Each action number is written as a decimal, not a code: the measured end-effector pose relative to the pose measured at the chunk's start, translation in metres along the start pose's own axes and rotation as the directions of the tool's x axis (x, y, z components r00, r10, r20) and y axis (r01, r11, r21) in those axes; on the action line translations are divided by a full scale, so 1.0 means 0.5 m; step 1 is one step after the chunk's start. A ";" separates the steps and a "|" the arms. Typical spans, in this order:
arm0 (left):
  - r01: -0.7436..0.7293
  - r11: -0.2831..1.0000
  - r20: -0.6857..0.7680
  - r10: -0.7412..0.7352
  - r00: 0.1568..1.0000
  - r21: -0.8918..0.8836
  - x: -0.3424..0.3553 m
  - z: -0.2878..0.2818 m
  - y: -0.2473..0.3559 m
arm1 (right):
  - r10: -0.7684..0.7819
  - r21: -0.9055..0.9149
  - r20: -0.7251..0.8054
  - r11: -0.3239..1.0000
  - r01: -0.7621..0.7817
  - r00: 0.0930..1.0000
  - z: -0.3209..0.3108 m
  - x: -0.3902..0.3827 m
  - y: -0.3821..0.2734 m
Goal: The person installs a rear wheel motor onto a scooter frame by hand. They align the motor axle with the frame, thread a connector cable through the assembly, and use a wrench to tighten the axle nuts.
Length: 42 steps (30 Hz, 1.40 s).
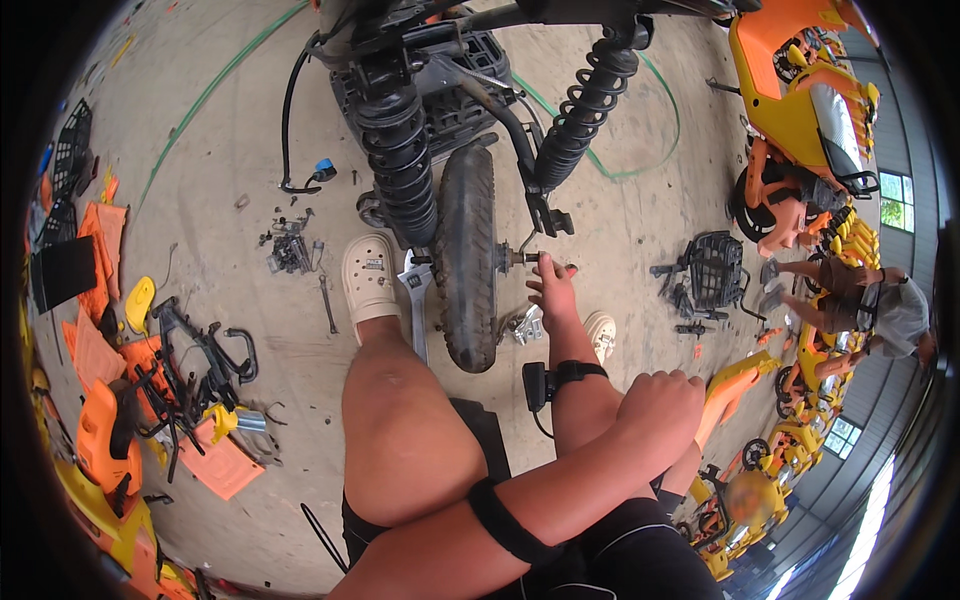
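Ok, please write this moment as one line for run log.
right hand: at axle | left hand: curled, away from wheel | wheel: upright | adjustable wrench: left of wheel

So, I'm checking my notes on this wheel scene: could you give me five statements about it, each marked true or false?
1. The adjustable wrench is on the left side of the black tire. True.
2. The left hand is gripping that wrench. False: it is curled near the right forearm, well away from the wrench.
3. The right hand is at the axle on the tire's right side. True.
4. The coil-spring shock absorber left of the tire is orange. False: it is black.
5. A green hose lies on the floor. True.
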<state>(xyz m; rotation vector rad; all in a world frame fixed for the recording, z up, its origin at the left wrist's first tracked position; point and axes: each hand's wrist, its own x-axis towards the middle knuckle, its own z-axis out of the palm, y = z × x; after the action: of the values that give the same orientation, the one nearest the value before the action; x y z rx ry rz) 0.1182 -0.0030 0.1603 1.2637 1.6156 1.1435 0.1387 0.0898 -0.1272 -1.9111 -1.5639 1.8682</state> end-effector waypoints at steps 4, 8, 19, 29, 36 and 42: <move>0.009 1.000 0.000 -0.009 1.000 -0.016 0.003 -0.005 0.002 | 0.147 -0.005 -0.134 0.989 -0.149 0.980 -0.056 0.015 0.114; 0.015 1.000 -0.033 -0.016 0.999 -0.028 0.003 0.007 0.002 | 0.171 0.102 -0.102 0.982 -0.160 0.980 -0.055 -0.008 0.109; -0.004 1.000 0.022 0.004 1.000 -0.024 0.010 0.018 0.004 | -0.108 -0.143 0.032 0.983 0.111 0.994 0.017 0.009 -0.083; 0.006 1.000 0.009 -0.006 1.000 -0.011 0.017 0.015 0.002 | -0.245 -0.016 0.085 0.969 0.247 0.966 0.014 0.006 -0.054; 0.000 1.000 0.003 0.000 1.000 -0.012 0.022 0.027 0.001 | -0.198 0.035 0.005 0.980 0.198 0.980 0.016 -0.010 -0.047; 0.009 1.000 0.024 -0.009 1.000 -0.009 0.024 0.025 0.007 | -0.192 -0.004 0.033 0.981 0.193 0.981 0.005 -0.002 -0.037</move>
<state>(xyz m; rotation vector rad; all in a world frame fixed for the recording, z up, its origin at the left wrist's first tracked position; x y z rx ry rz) 0.1283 0.0115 0.1594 1.2586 1.5958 1.1246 0.1261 0.0966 -0.1156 -1.6710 -1.6980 1.8240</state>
